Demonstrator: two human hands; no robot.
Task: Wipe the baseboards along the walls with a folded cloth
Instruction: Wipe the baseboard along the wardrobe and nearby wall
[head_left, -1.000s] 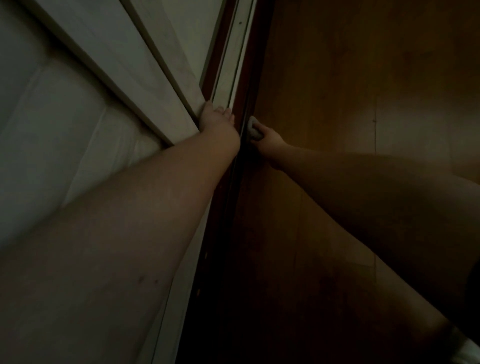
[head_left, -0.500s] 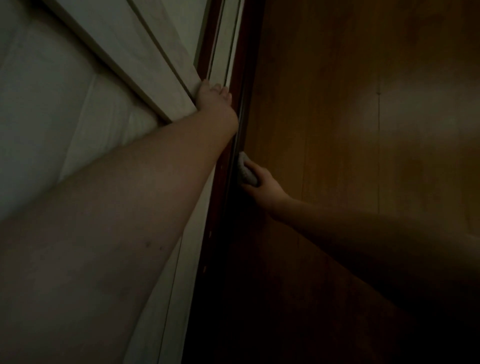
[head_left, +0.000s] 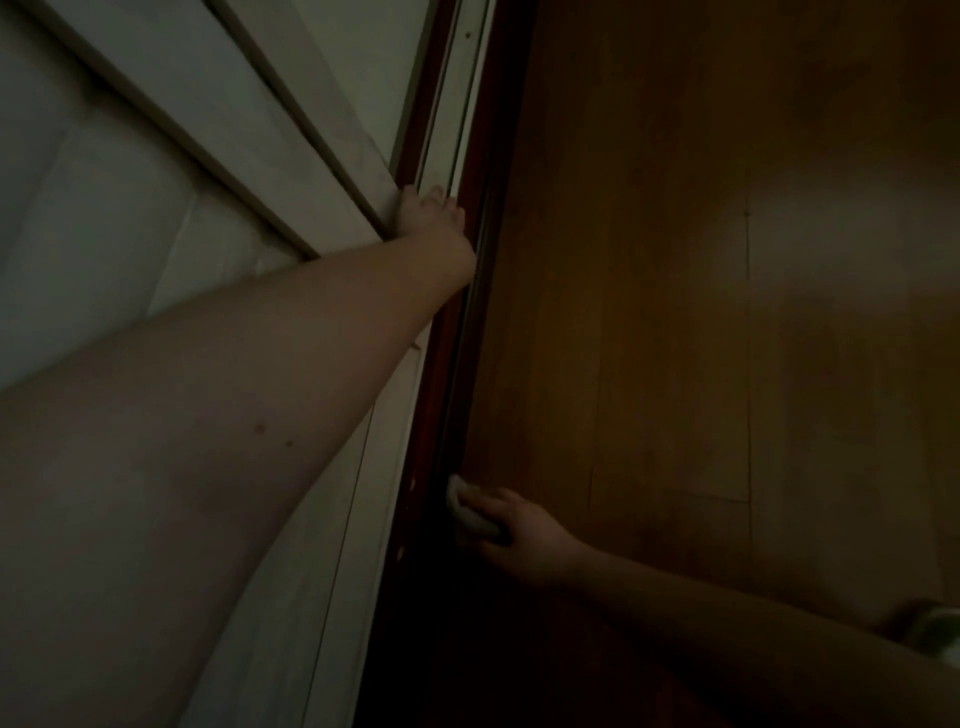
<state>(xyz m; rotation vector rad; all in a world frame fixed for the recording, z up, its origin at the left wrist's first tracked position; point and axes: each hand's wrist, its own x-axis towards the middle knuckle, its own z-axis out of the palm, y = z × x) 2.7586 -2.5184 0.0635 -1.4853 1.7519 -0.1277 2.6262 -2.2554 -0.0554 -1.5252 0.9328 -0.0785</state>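
A dim wooden floor (head_left: 675, 312) meets the dark baseboard (head_left: 470, 332), which runs lengthwise away; the right hand (head_left: 519, 530) grips the cloth (head_left: 467, 512) against it, nearer than the bracing, flat-fingered left hand (head_left: 436, 223).

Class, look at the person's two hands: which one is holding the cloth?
The right hand, lower in the picture, grips the pale folded cloth against the dark baseboard. The left hand holds nothing; it rests farther up on the white trim.
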